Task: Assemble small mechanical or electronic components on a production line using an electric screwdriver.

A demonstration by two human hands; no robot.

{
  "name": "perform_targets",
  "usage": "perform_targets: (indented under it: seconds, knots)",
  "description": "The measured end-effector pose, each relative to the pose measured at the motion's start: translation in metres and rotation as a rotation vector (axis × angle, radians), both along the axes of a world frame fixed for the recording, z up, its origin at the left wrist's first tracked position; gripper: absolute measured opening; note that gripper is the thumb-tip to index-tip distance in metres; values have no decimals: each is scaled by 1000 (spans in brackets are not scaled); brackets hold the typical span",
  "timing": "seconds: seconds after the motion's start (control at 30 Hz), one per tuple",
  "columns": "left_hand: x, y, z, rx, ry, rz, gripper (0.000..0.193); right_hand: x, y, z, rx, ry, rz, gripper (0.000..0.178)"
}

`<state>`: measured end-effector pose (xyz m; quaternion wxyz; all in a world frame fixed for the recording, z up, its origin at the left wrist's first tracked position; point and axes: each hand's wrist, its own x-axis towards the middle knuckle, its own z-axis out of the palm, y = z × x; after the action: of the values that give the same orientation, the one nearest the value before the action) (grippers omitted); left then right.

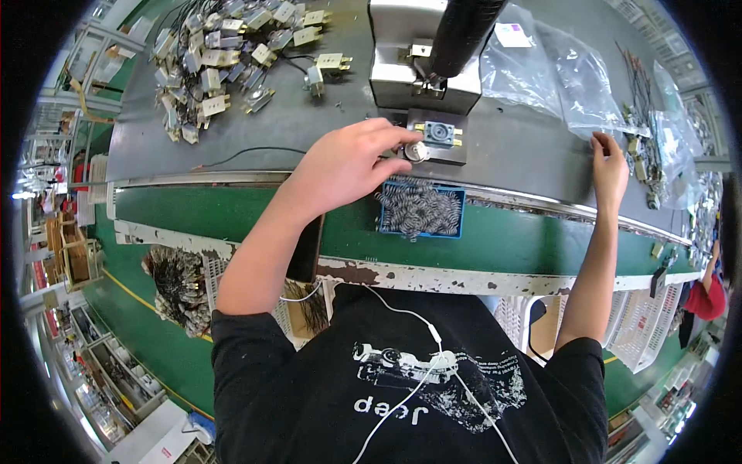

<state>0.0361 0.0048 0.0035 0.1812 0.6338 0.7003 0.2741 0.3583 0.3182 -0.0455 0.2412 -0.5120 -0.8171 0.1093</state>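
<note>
My left hand (pixel 352 162) reaches to the front of a press machine, with thumb and forefinger on either side of a small round silvery part (pixel 417 151). Right beside it, a blue-grey plug body (pixel 440 133) with brass pins sits on a dark metal block (pixel 448 157). Far to the right, my right hand (pixel 610 164) has its fingers bent together at the edge of a clear plastic bag (pixel 583 85); what they hold, if anything, is hidden. Just below my left fingertips stands a blue tray (pixel 461 224) of small metal springs (pixel 417 207).
A heap of plug parts with black wires (pixel 212 69) covers the back left. The press machine (pixel 386 46) stands at the back centre. More wired parts (pixel 643 151) lie by my right hand. A dark phone-like slab (pixel 305 251) is under my left forearm.
</note>
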Motion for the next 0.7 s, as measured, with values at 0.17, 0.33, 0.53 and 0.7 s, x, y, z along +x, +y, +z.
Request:
perform_targets:
  seconds: [0.17, 0.33, 0.53, 0.7]
  knots:
    - [-2, -1, -1, 11, 63, -13, 33, -2, 8, -5, 107, -111, -6, 23]
    - [-2, -3, 1, 2, 42, -4, 33, -4, 20, -9, 189, -90, 21, 23]
    - [-1, -5, -4, 48, 13, -14, 38, -4, 18, -8, 173, -62, 32, 24]
    - [-2, -6, 2, 0, -2, 4, 38, -37, -58, 25, 146, 339, 289, 13]
